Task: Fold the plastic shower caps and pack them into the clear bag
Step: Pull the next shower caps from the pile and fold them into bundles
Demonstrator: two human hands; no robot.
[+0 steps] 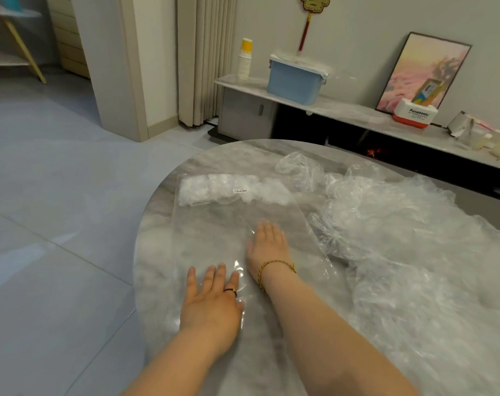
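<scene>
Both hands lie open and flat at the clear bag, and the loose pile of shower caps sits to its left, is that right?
Not quite. The head view shows the loose pile of shower caps to the right of the clear bag, not its left. The left hand and right hand do lie open and flat at the bag.

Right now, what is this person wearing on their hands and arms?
No sleeves or gloves are in view. The left hand wears a thin dark ring with a small gold spot. The right hand has a thin braided bracelet, yellow and dark, around its wrist.
</scene>
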